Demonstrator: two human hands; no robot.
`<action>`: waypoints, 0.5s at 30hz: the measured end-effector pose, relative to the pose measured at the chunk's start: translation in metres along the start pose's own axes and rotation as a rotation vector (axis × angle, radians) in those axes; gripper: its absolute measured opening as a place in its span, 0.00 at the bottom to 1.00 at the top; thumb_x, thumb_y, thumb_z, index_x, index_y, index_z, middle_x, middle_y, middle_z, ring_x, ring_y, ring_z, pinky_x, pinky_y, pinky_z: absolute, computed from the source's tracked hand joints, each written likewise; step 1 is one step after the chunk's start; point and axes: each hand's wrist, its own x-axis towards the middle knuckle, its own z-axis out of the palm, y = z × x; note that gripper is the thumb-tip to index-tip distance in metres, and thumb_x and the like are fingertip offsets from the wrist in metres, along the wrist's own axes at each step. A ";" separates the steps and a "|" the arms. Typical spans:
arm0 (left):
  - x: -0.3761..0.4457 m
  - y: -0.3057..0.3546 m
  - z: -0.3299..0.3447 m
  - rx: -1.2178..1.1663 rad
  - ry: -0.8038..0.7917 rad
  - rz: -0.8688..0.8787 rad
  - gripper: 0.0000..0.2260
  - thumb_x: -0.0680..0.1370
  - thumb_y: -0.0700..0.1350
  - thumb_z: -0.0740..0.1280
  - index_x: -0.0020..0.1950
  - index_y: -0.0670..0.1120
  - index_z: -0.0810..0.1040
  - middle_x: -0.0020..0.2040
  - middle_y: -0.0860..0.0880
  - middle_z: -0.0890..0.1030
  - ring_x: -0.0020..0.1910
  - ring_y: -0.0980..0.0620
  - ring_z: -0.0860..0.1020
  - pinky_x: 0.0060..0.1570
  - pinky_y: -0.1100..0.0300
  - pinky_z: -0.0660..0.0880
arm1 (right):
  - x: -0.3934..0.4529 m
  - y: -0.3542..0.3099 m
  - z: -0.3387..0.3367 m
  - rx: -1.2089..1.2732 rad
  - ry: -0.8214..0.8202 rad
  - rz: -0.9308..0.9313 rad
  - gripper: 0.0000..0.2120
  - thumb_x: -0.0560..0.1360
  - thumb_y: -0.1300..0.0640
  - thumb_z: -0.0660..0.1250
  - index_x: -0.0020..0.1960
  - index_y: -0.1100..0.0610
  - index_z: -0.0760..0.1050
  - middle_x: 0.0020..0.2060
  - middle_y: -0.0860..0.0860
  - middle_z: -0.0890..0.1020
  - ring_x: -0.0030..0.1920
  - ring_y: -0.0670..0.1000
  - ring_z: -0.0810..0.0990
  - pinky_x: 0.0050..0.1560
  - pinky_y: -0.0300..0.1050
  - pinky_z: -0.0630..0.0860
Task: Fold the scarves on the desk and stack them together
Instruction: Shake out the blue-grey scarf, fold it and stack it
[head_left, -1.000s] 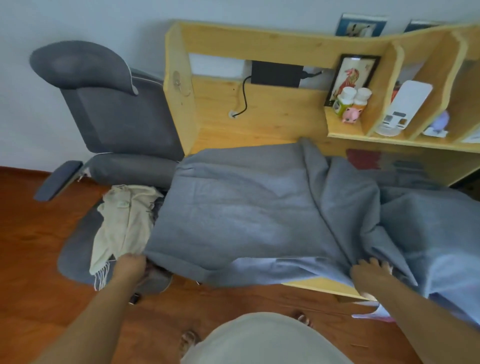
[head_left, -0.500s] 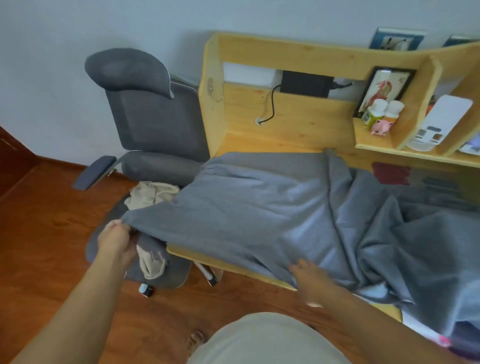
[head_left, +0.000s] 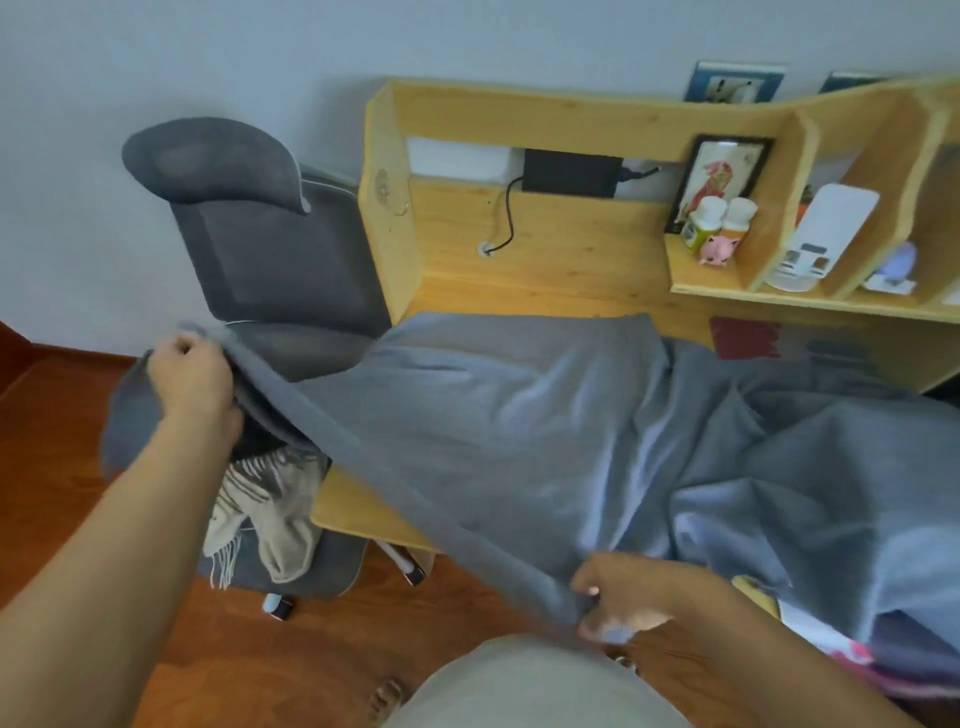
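grey scarf (head_left: 519, 431): spread over table (head_left: 363, 512), bunched toward 3 o'clock, near edge lifted off the table between both hands. left hand (head_left: 189, 374): at 9 o'clock, fingers curled round the scarf's corner, raised above chair (head_left: 275, 270). right hand (head_left: 618, 592): at 6 o'clock, pinching the scarf's edge. beige scarf (head_left: 270, 514): fringed, draped on the chair seat, at 8 o'clock. shelf (head_left: 727, 283): at 1 o'clock, holding bottles (head_left: 719, 221) and a frame (head_left: 719, 169).

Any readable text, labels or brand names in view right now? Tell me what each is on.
None can be read.
Two bottles on the shelf: labels too blurred.
White device in the cubby: grey markings, illegible.
Framed picture: an image only, no legible words.
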 end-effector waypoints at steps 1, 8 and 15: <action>-0.023 0.019 0.029 -0.013 -0.087 0.080 0.09 0.69 0.38 0.59 0.34 0.52 0.71 0.35 0.49 0.71 0.38 0.51 0.72 0.40 0.54 0.70 | -0.002 0.002 -0.004 0.088 -0.012 -0.041 0.05 0.74 0.54 0.73 0.50 0.50 0.81 0.36 0.40 0.78 0.37 0.38 0.76 0.45 0.38 0.73; -0.258 0.090 0.200 0.173 -1.249 0.591 0.05 0.72 0.40 0.64 0.41 0.49 0.71 0.40 0.53 0.73 0.40 0.56 0.71 0.45 0.59 0.68 | -0.043 -0.018 -0.038 1.246 0.484 -0.426 0.45 0.67 0.45 0.80 0.77 0.48 0.61 0.71 0.46 0.75 0.72 0.47 0.73 0.72 0.50 0.71; -0.254 -0.001 0.190 0.241 -1.382 0.200 0.10 0.82 0.37 0.66 0.59 0.50 0.80 0.61 0.52 0.82 0.62 0.52 0.80 0.61 0.57 0.75 | -0.043 -0.015 -0.046 1.971 0.943 -0.075 0.16 0.83 0.53 0.64 0.65 0.64 0.77 0.56 0.60 0.85 0.59 0.59 0.83 0.65 0.61 0.76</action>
